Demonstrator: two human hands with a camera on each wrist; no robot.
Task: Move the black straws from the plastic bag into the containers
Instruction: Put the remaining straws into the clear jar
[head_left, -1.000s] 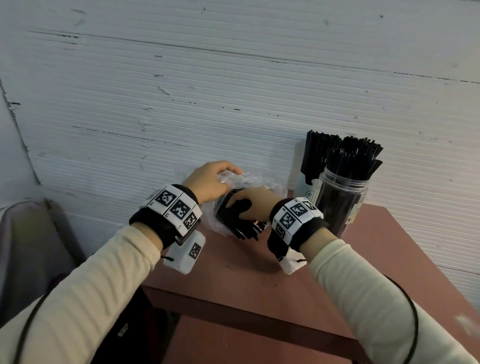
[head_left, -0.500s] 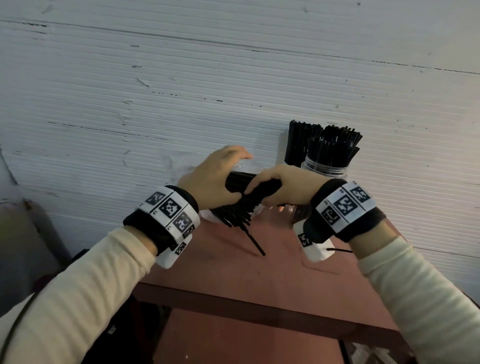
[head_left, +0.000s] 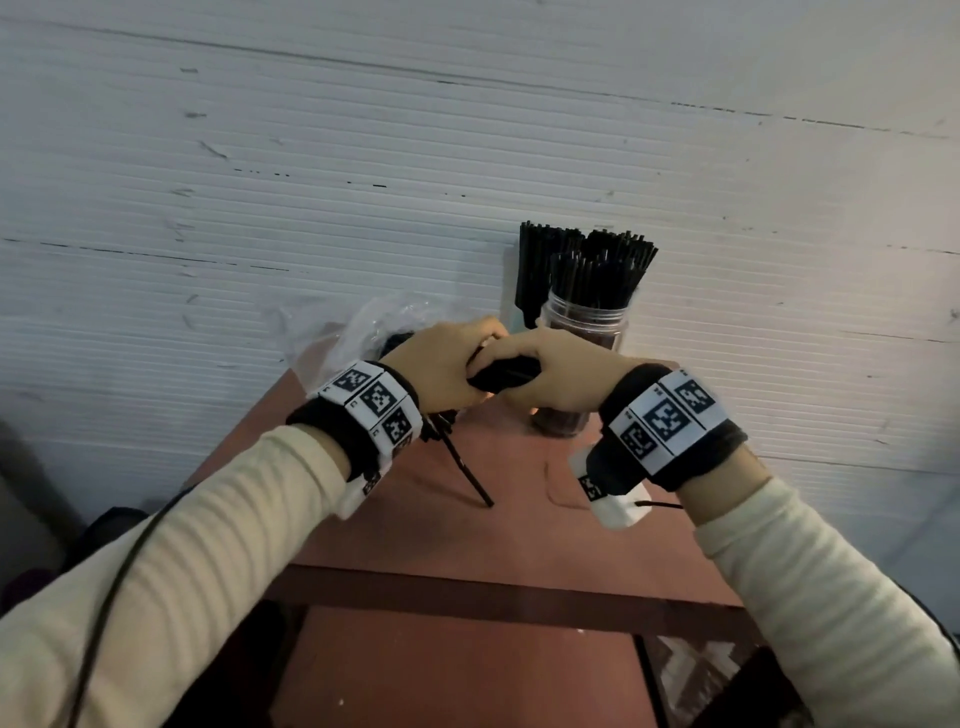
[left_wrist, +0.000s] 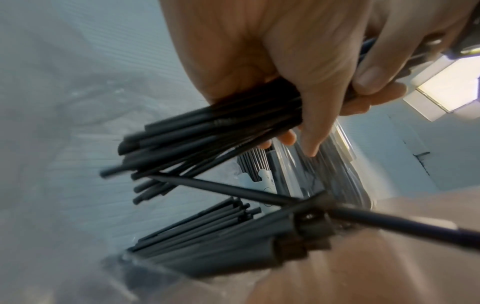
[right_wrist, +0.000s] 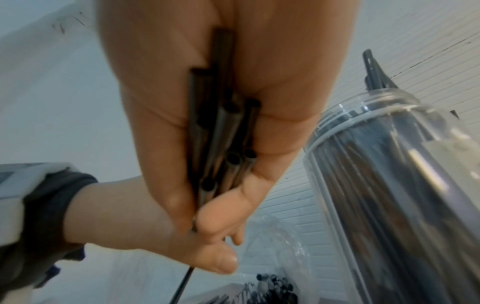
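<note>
My left hand (head_left: 449, 366) and right hand (head_left: 548, 371) meet above the table, and both grip one bundle of black straws (head_left: 504, 373). The left wrist view shows my left hand's fingers (left_wrist: 306, 86) curled round the bundle (left_wrist: 207, 133). In the right wrist view the straws' open ends (right_wrist: 228, 148) lie in my right palm. One loose straw (head_left: 467, 470) slants from under my left hand down to the tabletop. The crumpled clear plastic bag (head_left: 363, 322) lies behind my left hand, with more straws (left_wrist: 202, 240) in it. A clear jar (head_left: 582, 332) full of straws stands just behind my right hand.
A second container's upright straws (head_left: 535, 270) stand against the white ribbed wall (head_left: 467, 130), left of the jar. The red-brown table (head_left: 519, 530) is narrow, and its front edge is near my forearms. A dark cable runs along my left sleeve.
My right hand has pulled the straw bundle out of the bag and up to the right, toward the jar. My left hand has left the bag and now grips the bundle too.
</note>
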